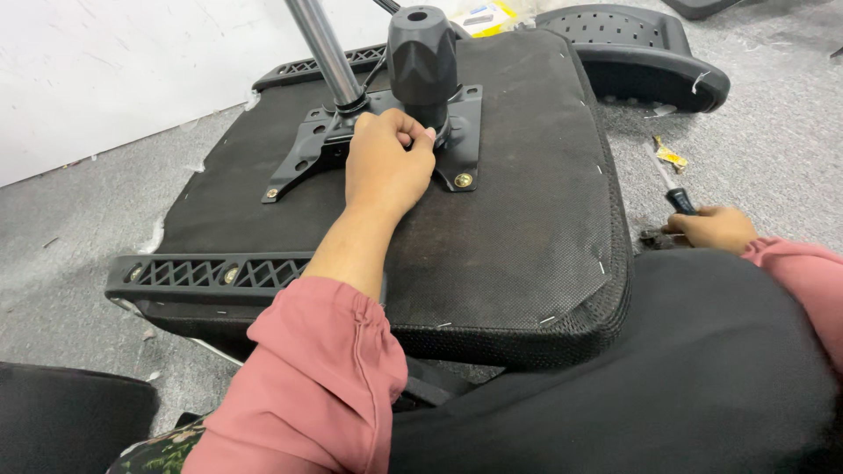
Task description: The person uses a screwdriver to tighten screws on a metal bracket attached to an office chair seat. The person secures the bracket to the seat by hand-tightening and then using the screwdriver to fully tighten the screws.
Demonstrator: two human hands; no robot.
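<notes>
A: Where does the chair seat [492,228] lie?

B: Upside down on the grey carpet floor [773,140], its black fabric underside facing up. The black metal mechanism plate [369,140] sits on the far half, its long side running left to right, with brass bolts at its corners. A chrome lever [327,53] rises from it, tilted up and to the left, and a black knob [422,57] stands upright beside it.

A: And the hands?

B: The left hand [384,162] rests on the plate at the knob's base, fingers curled closed; what they pinch, I cannot tell. The right hand [713,228] is on the floor to the right, closed around the dark handle of a screwdriver [674,191] whose shaft points away from the person.

A: Anything cut off?

B: The lever's top leaves the picture. The person's dark-clothed leg hides the seat's near right corner. An armrest [211,274] sticks out at the seat's left edge, and a second armrest [641,48] lies beyond.
</notes>
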